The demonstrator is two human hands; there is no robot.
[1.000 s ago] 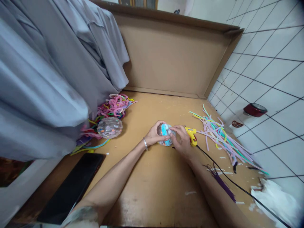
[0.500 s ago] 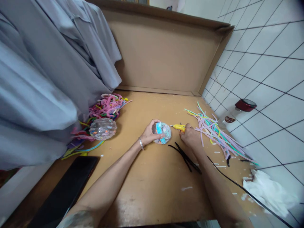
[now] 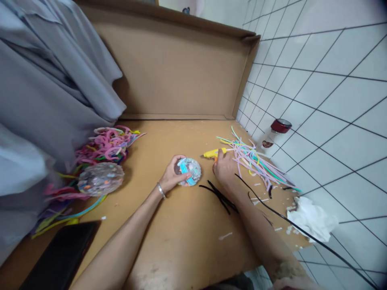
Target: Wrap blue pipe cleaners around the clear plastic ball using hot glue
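Note:
My left hand [image 3: 173,174] is closed round a small, clear round plastic piece [image 3: 196,171], with its thumb across the front. Bright blue strips [image 3: 183,167] run over that piece. In my right hand [image 3: 223,167] is a yellow hot glue gun [image 3: 214,153] with an orange trigger; its nozzle points left, close to the upper right edge of the round piece. Several black pipe cleaners [image 3: 219,195] lie on the table just below the glue gun. Whether the nozzle touches the piece I cannot tell.
Pastel pipe cleaners [image 3: 256,159] lie at right, near a red-lidded jar [image 3: 280,126] and crumpled white tissue [image 3: 313,219]. A clear plastic bowl [image 3: 101,179], pink pipe cleaners [image 3: 105,145] and a black phone-like slab [image 3: 62,253] are at left. A black cord [image 3: 290,223] crosses right.
The whole view has swung to the right, so things sit further left. The glue gun now tilts, nozzle down to the left, and its orange trigger shows. My left hand keeps its hold.

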